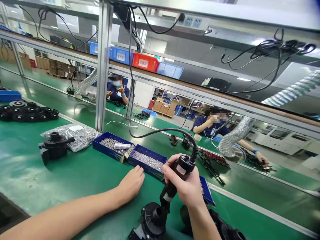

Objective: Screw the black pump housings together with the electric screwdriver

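Note:
My right hand (186, 185) is wrapped round a black electric screwdriver (176, 176), its cable rising from the top. The screwdriver stands tilted, its lower end at a black pump housing (152, 220) at the bottom of the view; the bit tip is hidden. My left hand (132, 183) rests on the green bench with its fingers curled under. Anything inside those fingers is hidden. Just beyond it sit two blue trays of small metal parts: one tray (160, 175) holds tiny screws, the other tray (96, 145) also a clear tube (122, 146).
Another black pump (55, 146) stands at left before a plastic bag of parts (85, 136). Black round parts (27, 111) are heaped farther left. A metal post (103, 66) rises behind the trays. More black parts (225, 228) lie at lower right. Co-workers sit across the bench.

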